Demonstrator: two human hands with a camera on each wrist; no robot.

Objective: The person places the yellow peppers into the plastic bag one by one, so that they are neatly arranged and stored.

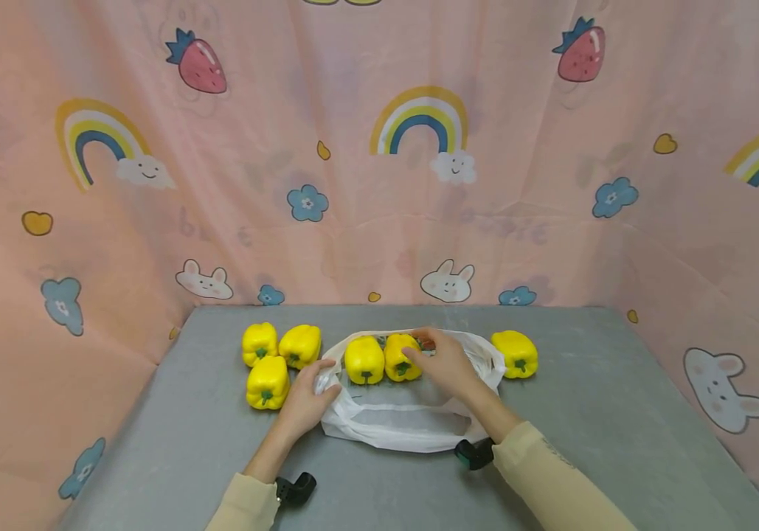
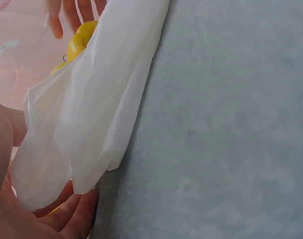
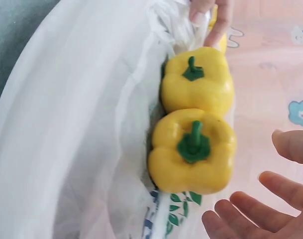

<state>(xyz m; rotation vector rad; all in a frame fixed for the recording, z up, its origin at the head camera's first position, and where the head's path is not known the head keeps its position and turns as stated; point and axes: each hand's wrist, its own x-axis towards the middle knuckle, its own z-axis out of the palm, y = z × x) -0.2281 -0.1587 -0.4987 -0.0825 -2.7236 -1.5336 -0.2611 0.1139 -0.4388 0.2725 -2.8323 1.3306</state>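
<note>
A white plastic bag lies with its mouth spread wide on the grey table. Two yellow bell peppers with green stems sit side by side in its opening, the left pepper and the right pepper. My left hand grips the bag's left rim between thumb and fingers; the film hangs over that hand in the left wrist view. My right hand hovers over the bag's right side beside the right pepper. In the right wrist view its fingers are spread, apart from the nearer pepper.
Left of the bag stand three more yellow peppers: a front one, a back one and another near my left hand. One pepper stands by the bag's right edge. A pink patterned curtain hangs behind the table.
</note>
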